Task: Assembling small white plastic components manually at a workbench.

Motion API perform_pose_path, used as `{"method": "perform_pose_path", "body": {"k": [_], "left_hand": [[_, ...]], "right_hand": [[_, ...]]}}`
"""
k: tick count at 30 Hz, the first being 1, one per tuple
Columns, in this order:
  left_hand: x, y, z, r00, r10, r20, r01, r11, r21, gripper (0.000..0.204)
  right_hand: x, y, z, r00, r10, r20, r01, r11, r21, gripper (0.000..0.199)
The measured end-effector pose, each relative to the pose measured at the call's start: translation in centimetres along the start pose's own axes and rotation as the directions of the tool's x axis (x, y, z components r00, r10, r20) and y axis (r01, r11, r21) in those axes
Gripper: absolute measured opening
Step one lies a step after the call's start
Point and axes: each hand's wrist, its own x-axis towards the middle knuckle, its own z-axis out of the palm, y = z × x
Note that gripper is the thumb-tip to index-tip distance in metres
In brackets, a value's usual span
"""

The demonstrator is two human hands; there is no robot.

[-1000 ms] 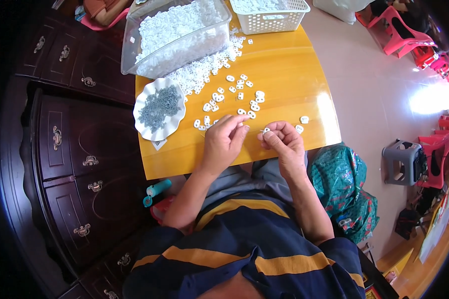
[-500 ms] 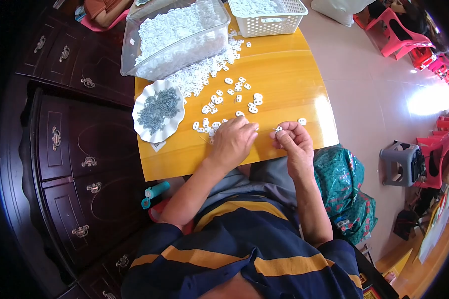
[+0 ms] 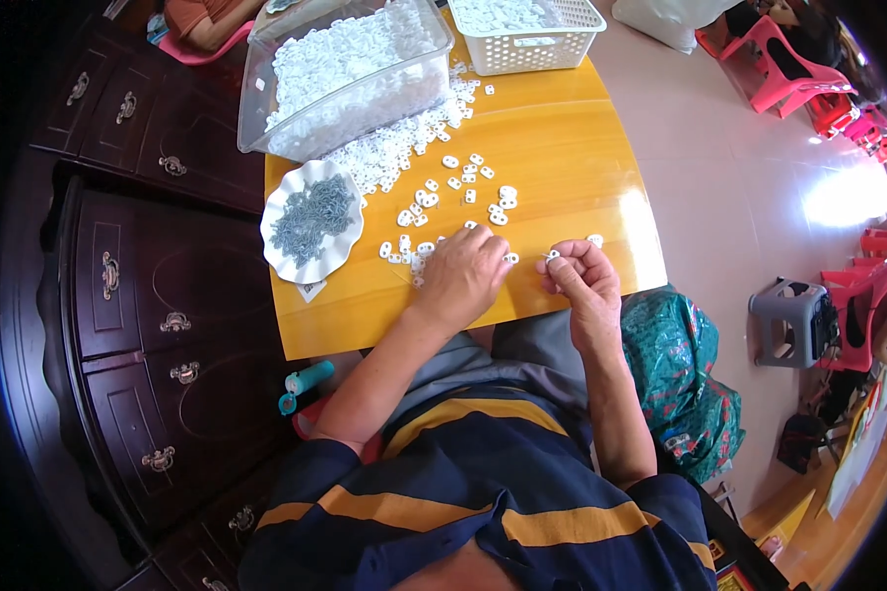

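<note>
My left hand [image 3: 466, 279] is closed low over the near edge of the wooden table [image 3: 562, 128], with a small white two-holed plastic piece [image 3: 511, 258] at its fingertips. To its right, my right hand [image 3: 587, 286] pinches another small white plastic piece [image 3: 553, 255] between thumb and forefinger; a thin pin-like bit sticks out beside it, too small to name. Loose white pieces [image 3: 425, 198] lie scattered beyond and to the left of my left hand, some partly hidden by it. One more white piece [image 3: 595, 239] rests just past my right hand.
A white wavy-rimmed plate [image 3: 347, 244] holds a heap of small grey screw-like parts [image 3: 312, 217]. Behind it stand a clear bin [image 3: 365, 108] and a white basket [image 3: 532, 51], both full of white pieces. Dark drawers [image 3: 187, 266] flank the left; a green bag [image 3: 672, 364] sits right.
The left fingers have shifted slightly, and the white piece at their tips shows more plainly now. The right hand has kept nearly the same place and grip.
</note>
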Motion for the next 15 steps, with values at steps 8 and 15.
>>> {"method": "perform_pose_path", "body": {"k": [8,15], "left_hand": [[0.46,0.33,-0.07,0.996,-0.062,0.069,0.064,0.997,-0.031,0.017],[0.89,0.68,-0.32,0.999,0.020,-0.028,-0.021,0.999,-0.044,0.024]], "right_hand": [[0.08,-0.24,0.57,1.000,0.003,-0.027,-0.003,1.000,-0.012,0.014],[0.10,-0.27,0.10,1.000,-0.002,-0.016,0.002,1.000,-0.007,0.014]]}}
